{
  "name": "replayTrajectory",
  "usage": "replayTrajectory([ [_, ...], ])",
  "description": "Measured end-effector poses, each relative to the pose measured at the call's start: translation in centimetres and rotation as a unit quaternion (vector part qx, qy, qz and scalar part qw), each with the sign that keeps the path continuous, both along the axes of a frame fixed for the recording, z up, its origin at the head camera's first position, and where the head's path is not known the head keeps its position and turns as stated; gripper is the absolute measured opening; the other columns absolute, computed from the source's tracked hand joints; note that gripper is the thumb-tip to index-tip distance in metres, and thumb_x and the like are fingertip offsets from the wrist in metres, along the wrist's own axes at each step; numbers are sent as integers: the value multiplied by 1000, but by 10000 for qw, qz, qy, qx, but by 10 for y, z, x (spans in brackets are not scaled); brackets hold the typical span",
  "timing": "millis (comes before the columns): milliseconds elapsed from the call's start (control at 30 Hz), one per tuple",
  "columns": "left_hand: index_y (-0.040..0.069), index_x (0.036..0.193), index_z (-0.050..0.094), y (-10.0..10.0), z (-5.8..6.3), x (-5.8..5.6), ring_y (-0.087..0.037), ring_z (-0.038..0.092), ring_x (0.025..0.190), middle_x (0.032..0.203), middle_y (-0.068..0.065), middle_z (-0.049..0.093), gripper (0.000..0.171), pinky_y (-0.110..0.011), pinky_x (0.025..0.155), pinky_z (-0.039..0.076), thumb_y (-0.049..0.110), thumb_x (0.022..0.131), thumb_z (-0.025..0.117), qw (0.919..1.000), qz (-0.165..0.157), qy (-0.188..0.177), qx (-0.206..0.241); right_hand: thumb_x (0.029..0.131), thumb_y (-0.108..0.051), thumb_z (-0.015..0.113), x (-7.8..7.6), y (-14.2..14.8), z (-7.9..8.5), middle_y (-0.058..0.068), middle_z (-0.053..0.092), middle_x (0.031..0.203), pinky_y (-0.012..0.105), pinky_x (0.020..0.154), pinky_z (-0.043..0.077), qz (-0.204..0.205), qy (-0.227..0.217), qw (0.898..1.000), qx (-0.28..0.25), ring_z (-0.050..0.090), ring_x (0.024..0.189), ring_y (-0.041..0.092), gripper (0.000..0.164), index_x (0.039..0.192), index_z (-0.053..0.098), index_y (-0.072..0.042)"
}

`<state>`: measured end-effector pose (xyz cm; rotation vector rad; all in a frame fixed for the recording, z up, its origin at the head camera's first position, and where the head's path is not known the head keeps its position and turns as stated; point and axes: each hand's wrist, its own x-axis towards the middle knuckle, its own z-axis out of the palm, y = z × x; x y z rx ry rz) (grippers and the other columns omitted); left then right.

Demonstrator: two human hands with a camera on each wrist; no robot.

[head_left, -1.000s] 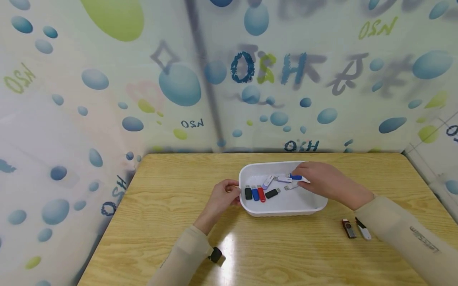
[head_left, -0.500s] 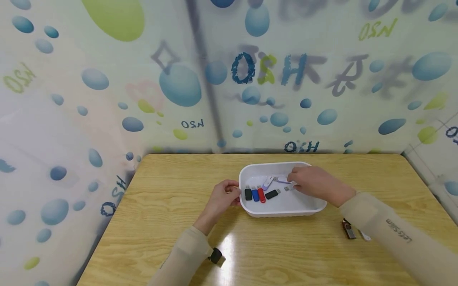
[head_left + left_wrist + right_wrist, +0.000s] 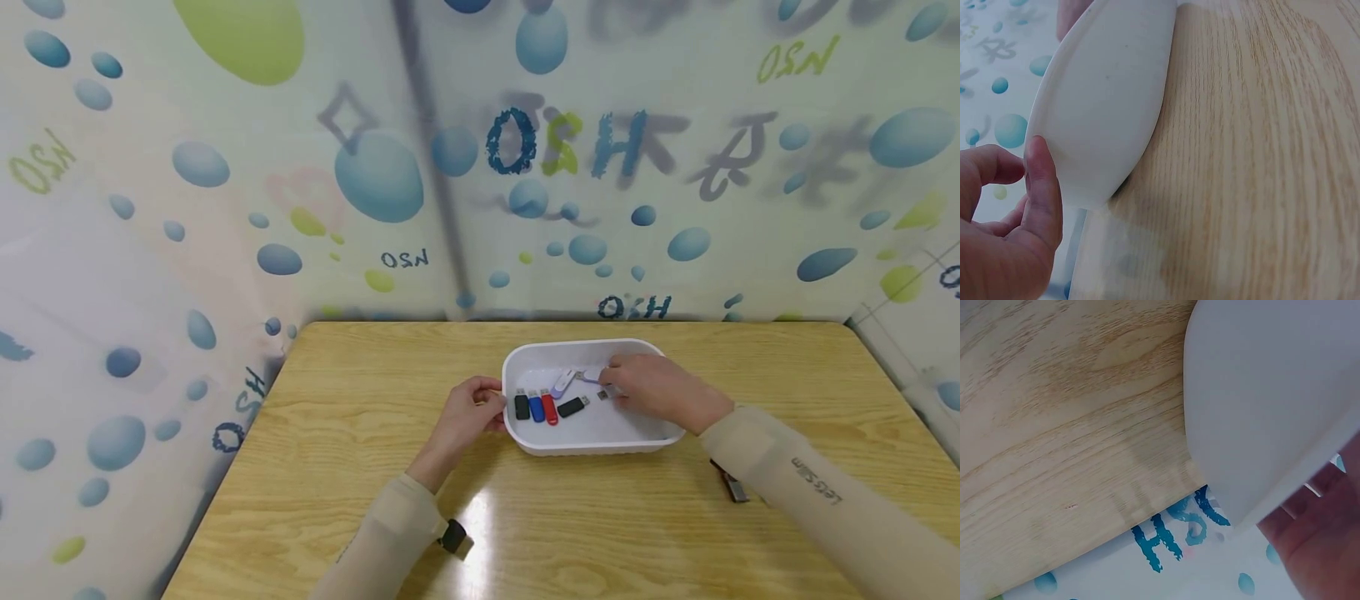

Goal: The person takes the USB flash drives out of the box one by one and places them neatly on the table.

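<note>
My left hand (image 3: pixel 467 412) pinches the left rim of a white plastic basin (image 3: pixel 600 446); in the left wrist view the thumb lies on the outer wall. My right hand (image 3: pixel 651 385) reaches into the basin's right part, its curled fingers at a white-and-lilac USB stick (image 3: pixel 590 379), whose far end they cover. The right wrist view has its fingers behind the basin wall. Beside them another USB stick (image 3: pixel 602 395) shows only its metal plug. Left of these lie a second white-and-lilac USB stick (image 3: pixel 563 383) and a black one (image 3: pixel 572 407) lying slantwise.
Along the basin's left side, black (image 3: pixel 522 406), blue (image 3: pixel 536 407) and red USB sticks (image 3: pixel 550 409) stand in a row. A brown-and-grey USB stick (image 3: pixel 735 487) lies on the wooden table (image 3: pixel 360 375), partly under the right sleeve. A patterned curtain (image 3: pixel 480 208) hangs behind.
My right hand has moved left and slightly down inside the basin, over the white-and-lilac USB stick. The blue USB stick at its fingers is now hidden. My left hand stays on the rim.
</note>
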<state>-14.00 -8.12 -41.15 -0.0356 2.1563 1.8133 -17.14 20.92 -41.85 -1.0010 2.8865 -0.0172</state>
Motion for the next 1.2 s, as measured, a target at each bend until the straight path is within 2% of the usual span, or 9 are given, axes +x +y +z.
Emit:
replayTrajectory([
  [133,-13,123,52,0,0,1,-18,61,68,85,-8,53,36,-46,77,58,1,90,56,10000,4,7,16,79,-21,78,0,-1,-1,0,63,93,35,80,54,-46,4,10000,41,54,79,14,26,104,73,-16],
  [500,-12,122,53,0,1,1,-19,61,71,86,-9,53,35,-40,73,59,1,90,56,10000,2,-4,48,80,-19,77,-3,-1,-7,-2,61,89,30,73,52,-101,26,9999,55,51,75,12,21,99,71,-16],
  [767,-12,123,52,0,1,1,-21,61,73,88,-11,54,34,-42,74,59,2,91,55,10000,-20,-45,78,82,-12,73,-3,-2,-10,-4,58,82,28,67,49,-138,-12,9999,-33,47,71,13,10,89,66,-15],
  [1000,-11,122,53,0,2,1,-19,61,71,87,-10,54,33,-40,74,59,2,91,55,10000,0,-56,10,84,-12,71,-3,-3,-7,-4,57,79,29,66,48,-253,-105,9995,185,46,69,13,5,86,67,-12],
  [1100,-11,122,53,0,-3,-1,-20,61,71,87,-10,54,34,-40,73,59,2,91,55,10000,0,-55,13,84,-15,71,-2,-3,-5,-4,56,80,29,65,48,-394,-126,9990,195,46,68,13,7,87,67,-12],
  [1200,-11,123,52,-1,-14,-6,-20,61,71,88,-10,54,35,-41,73,59,2,91,56,10000,13,-62,40,84,-16,71,0,-1,-2,-3,54,79,29,62,47,-535,-164,9984,93,46,67,13,9,88,66,-11],
])
